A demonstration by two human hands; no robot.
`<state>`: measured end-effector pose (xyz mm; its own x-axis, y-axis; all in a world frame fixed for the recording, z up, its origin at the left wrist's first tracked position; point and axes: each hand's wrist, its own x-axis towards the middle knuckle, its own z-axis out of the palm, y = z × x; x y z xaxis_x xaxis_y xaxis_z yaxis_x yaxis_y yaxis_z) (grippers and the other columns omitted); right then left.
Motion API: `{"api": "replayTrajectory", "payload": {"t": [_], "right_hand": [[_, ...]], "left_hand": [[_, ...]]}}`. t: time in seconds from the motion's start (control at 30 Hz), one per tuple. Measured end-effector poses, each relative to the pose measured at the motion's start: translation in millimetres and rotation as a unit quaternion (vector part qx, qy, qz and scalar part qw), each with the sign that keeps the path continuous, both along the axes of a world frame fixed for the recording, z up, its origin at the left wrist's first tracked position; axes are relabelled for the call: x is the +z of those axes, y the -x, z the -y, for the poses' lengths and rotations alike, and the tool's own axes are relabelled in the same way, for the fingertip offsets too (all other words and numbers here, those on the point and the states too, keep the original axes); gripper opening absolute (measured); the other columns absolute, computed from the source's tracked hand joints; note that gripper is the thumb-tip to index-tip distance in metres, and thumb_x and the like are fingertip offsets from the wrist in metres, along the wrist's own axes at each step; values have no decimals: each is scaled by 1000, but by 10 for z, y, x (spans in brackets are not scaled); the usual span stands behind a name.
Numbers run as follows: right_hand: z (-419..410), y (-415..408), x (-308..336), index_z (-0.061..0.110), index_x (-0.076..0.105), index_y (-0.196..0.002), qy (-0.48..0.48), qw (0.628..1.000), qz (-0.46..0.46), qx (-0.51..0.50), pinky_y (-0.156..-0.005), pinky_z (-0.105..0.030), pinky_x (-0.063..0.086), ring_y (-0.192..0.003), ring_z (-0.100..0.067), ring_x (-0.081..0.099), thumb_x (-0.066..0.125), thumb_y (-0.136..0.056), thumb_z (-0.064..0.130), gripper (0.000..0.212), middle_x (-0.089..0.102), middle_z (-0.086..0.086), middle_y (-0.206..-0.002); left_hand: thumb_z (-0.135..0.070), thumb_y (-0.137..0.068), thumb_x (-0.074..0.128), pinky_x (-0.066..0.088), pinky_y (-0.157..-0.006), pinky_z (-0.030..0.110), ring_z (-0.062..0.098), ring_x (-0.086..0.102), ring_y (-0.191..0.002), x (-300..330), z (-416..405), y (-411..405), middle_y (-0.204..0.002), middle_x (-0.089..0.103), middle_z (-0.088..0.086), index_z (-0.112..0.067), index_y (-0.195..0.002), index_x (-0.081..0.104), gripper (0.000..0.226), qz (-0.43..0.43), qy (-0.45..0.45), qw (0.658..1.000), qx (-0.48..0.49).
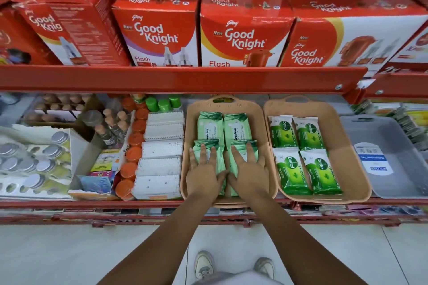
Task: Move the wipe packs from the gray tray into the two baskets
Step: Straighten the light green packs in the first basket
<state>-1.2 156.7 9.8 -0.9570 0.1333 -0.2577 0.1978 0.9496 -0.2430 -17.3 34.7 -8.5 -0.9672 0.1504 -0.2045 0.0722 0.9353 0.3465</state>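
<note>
Two tan baskets stand side by side on the shelf. The left basket (264, 136) holds pale green Himalaya wipe packs (210, 127), two at the back and two stacks in front. My left hand (203, 169) lies flat, fingers spread, on the front left stack. My right hand (249, 166) lies flat on the front right stack. The right basket (347, 150) holds several green-and-white Dettol wipe packs (308, 133) in two rows. The gray tray (398, 183) sits to the right with only a white-and-blue label on its floor.
A red shelf rail (180, 77) overhangs the baskets, with Good Knight boxes above. White cotton-bud boxes (162, 148) and orange-capped bottles (135, 139) crowd the left basket's left side. Small packets (407, 122) lie behind the tray. My shoes (203, 264) stand on the tiled floor.
</note>
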Motion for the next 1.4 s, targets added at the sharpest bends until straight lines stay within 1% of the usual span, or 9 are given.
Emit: {"api": "replayTrajectory", "payload": {"t": [0.23,0.37,0.47,0.57,0.73,0.97,1.2,1.33,1.4], "right_hand": [[-100,29,154,40,17,-148,18,997,62,33,-104,-47,38,-138,-45,20,56,-84,44,75,9,-4,-161],[-105,41,180,38,18,-148,28,993,109,41,-105,-46,37,-138,-44,21,53,-86,43,72,9,-5,-161],[-83,38,145,32,14,-150,-18,994,86,71,-118,-48,11,-146,-38,2,33,-95,49,60,4,-7,-162],[-91,60,50,20,10,-152,-11,994,25,106,-120,-39,-5,-148,-23,-10,22,-100,39,57,-2,-5,-162],[-140,109,-41,11,7,-151,19,993,35,113,-120,-34,1,-149,-19,1,19,-101,36,57,5,-5,-162],[-185,41,-190,9,11,-151,52,991,64,102,-120,-33,5,-149,-20,7,17,-101,38,57,10,-8,-161],[-179,121,-320,11,6,-151,41,992,25,115,-120,-32,0,-149,-18,1,15,-101,36,57,5,-5,-162],[-161,120,-345,12,5,-151,41,992,-3,118,-118,-29,-3,-149,-16,1,-12,-88,51,77,5,-4,-162],[-181,156,-332,11,8,-151,47,992,-31,111,-117,-28,-3,-149,-16,2,-9,-89,49,74,6,-5,-162]], "left_hand": [[-41,-84,59,45,-96,45,40,5,-143,193,-33,93,-159,8,8,-25,-143,26,69,26,9,1000,10],[-46,-84,54,41,-100,49,41,11,-142,259,-45,108,-155,22,10,-21,-136,36,60,58,45,997,-8],[-43,-94,35,20,-115,48,32,8,-144,262,-79,87,-155,21,11,-15,-142,30,55,40,122,991,-48],[-31,-99,23,-2,-118,41,23,0,-145,226,-96,129,-157,15,12,-9,-144,22,51,-28,98,993,-64],[-33,-101,14,-2,-118,32,15,-4,-145,40,-20,179,-159,1,4,-12,-149,2,54,6,41,996,-79],[-35,-101,13,-1,-118,29,14,-1,-145,-111,5,71,-159,4,4,-11,-148,3,55,24,44,996,-73],[-34,-100,11,-8,-116,27,12,-7,-144,-256,-60,73,-159,-3,1,-12,-148,-3,54,-19,49,997,-48],[-35,-97,5,-8,-115,26,12,-4,-145,-277,-65,74,-159,-1,2,-11,-148,-1,57,-44,48,997,-37],[-34,-98,7,-6,-116,27,13,-3,-145,-246,-74,104,-159,1,4,-10,-148,1,56,-50,42,997,-31]]}}
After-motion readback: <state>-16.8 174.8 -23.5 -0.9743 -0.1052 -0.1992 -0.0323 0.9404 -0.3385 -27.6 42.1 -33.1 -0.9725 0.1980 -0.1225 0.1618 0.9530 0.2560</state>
